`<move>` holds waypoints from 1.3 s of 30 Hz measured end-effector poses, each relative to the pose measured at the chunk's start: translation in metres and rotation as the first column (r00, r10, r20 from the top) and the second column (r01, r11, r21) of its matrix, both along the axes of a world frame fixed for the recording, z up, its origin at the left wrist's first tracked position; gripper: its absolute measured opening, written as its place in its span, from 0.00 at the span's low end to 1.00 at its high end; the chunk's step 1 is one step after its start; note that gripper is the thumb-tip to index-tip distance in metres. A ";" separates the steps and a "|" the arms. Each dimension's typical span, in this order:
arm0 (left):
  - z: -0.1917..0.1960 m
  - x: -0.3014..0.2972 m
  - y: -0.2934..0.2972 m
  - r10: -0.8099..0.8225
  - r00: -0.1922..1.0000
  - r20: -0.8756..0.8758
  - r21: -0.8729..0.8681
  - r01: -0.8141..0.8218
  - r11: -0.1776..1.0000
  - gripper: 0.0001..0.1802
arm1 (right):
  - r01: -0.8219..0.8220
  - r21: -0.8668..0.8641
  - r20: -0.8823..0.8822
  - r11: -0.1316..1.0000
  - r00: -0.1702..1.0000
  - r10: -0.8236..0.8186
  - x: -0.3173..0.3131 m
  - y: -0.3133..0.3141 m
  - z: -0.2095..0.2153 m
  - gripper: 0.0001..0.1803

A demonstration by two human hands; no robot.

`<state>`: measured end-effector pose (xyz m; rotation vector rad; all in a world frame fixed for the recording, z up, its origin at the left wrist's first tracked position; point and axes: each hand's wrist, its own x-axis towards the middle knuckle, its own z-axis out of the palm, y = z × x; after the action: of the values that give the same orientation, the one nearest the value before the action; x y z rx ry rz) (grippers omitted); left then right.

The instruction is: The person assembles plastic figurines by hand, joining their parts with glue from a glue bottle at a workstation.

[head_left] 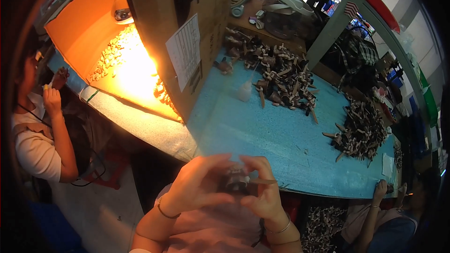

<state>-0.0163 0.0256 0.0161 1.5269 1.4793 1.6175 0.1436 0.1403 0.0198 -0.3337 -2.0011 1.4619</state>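
Close in front of my body, both hands hold up a small dark-and-pale toy figure (236,181) with a brown blade-like part pointing right. My left hand (200,182) curls round its left side, thumb below and fingers above. From the right, my right hand (265,196) grips it with thumb and fingers bent, close to the brown part. Fingers partly hide the figure, and its details are blurred. Past my hands lies the blue tabletop (234,136), bearing a heap of similar figures (286,77) and a small white squeeze bottle (244,91).
A tall cardboard panel (173,33) stands at left beside a lamp-lit box with small tan parts (112,56). Another heap of figures (361,129) lies at right. People sit at left (40,136) and right (384,225). A green post (342,21) rises behind the table.
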 end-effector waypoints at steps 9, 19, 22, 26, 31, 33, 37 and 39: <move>-0.001 0.013 0.007 -0.063 0.997 -0.041 0.027 0.064 0.998 0.44 | -0.004 0.038 -0.008 0.999 1.000 0.004 0.011 0.006 0.000 0.34; -0.007 0.062 0.075 -0.329 0.943 -0.050 -0.111 0.322 0.940 0.33 | 0.171 -0.262 0.076 0.950 0.985 -0.157 0.088 0.033 -0.019 0.33; 0.000 0.059 0.108 -0.219 0.840 -0.496 -0.030 0.236 0.971 0.29 | 0.476 0.057 0.037 0.878 0.877 -0.478 0.133 0.066 -0.024 0.30; -0.018 0.032 0.178 0.263 0.592 -0.762 0.194 -0.178 0.965 0.18 | 0.859 0.204 -0.132 0.469 0.499 -0.857 0.208 0.144 -0.013 0.25; -0.035 0.021 0.223 0.358 0.402 -0.843 0.255 -0.286 0.924 0.10 | 0.997 0.069 -0.343 0.047 0.068 -0.937 0.298 0.256 -0.013 0.27; -0.035 0.027 0.232 0.437 0.388 -0.812 0.353 -0.270 0.896 0.06 | 0.946 0.291 -0.282 -0.142 -0.057 -0.958 0.327 0.294 -0.030 0.30; -0.024 0.034 0.209 0.388 0.309 -0.868 0.338 -0.205 0.919 0.06 | 0.931 0.365 0.140 -0.014 -0.070 -0.988 0.347 0.320 -0.057 0.38; -0.015 0.039 0.194 0.396 0.284 -0.873 0.373 -0.135 0.918 0.06 | 0.931 0.364 0.174 -0.010 -0.078 -0.982 0.357 0.317 -0.057 0.39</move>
<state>0.0231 0.2198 0.0011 2.7799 2.2802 0.9644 0.5004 0.4570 -0.0369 -1.7476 -1.2794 0.1927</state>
